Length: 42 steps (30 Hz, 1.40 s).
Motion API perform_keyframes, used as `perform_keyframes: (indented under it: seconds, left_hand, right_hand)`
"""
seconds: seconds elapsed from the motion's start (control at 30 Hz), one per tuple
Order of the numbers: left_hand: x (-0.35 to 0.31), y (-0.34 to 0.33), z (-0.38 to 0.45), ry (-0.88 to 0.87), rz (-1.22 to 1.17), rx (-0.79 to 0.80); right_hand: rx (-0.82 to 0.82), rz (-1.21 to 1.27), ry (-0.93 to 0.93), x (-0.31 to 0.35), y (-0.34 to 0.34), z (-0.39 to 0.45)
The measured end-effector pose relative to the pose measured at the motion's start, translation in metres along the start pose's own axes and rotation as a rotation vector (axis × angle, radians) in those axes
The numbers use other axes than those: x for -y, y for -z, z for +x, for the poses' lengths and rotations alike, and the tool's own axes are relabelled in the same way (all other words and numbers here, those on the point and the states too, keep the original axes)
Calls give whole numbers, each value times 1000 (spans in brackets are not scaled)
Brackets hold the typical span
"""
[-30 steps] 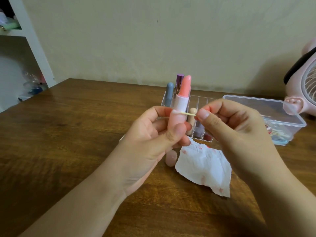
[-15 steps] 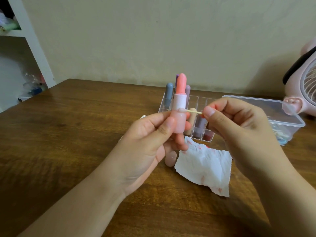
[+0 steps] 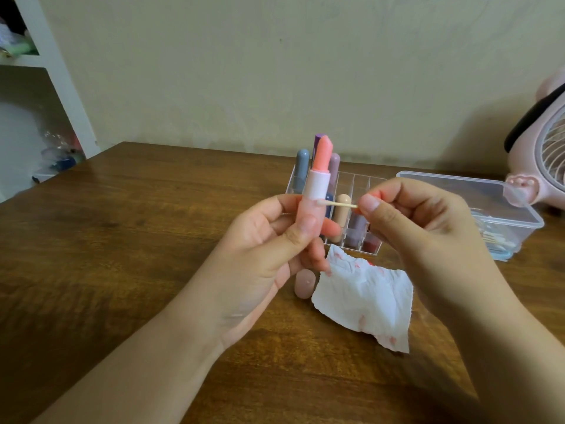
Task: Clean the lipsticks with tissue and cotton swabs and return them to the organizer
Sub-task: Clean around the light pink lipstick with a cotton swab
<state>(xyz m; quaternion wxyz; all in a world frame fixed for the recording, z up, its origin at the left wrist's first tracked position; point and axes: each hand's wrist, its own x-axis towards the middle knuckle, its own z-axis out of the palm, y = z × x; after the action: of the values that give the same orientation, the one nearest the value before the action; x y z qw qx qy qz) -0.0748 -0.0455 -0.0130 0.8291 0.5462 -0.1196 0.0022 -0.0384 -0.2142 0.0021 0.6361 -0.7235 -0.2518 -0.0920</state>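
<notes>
My left hand [image 3: 275, 240] grips an uncapped pink lipstick [image 3: 318, 182] upright above the table, its coral bullet extended. My right hand [image 3: 419, 228] pinches a cotton swab [image 3: 336, 204], and the swab's tip touches the tube at the seam below the pale collar. The lipstick's pink cap [image 3: 304, 283] lies on the table under my left hand. A white tissue [image 3: 365, 296] with red smears lies flat beside the cap. Behind my hands stands the clear organizer [image 3: 360, 182] holding several capped lipsticks.
A clear plastic box [image 3: 516, 215] with cotton swabs sits at the right. A pink desk fan [image 3: 547, 160] stands at the far right edge. A white shelf [image 3: 52, 71] is at the far left beyond the wooden table [image 3: 107, 240].
My left hand has turned the lipstick slightly and set it more upright. The swab tip has stayed on the tube's seam while my right hand shifted a little to the right.
</notes>
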Motion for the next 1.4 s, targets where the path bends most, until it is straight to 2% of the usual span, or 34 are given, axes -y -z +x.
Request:
perform_keyframes:
  seconds: [0.37, 0.7, 0.9, 0.97, 1.07, 1.17, 1.23, 1.4]
  left_hand:
    - [0, -1, -1, 15, -18, 29]
    - [1, 1, 1, 85, -236, 145]
    - [2, 3, 2, 88, -221, 159]
    - [0, 3, 2, 69, -159, 127]
    - [-4, 3, 2, 24, 13, -42]
    - [-3, 12, 7, -14, 410, -263]
    - [2, 21, 10, -17, 638, -354]
    - [22, 26, 18, -18, 1096, -373]
  right_hand:
    - [-4, -16, 17, -2, 2, 2]
    - [8, 4, 21, -1, 1, 2]
    - [8, -39, 3, -1, 3, 3]
    - [1, -79, -15, -1, 3, 3]
    - [-15, -126, -87, -1, 3, 3]
    - [11, -197, -196, -2, 4, 6]
    - [58, -206, -267, -3, 4, 7]
    - [85, -182, -356, -6, 0, 7]
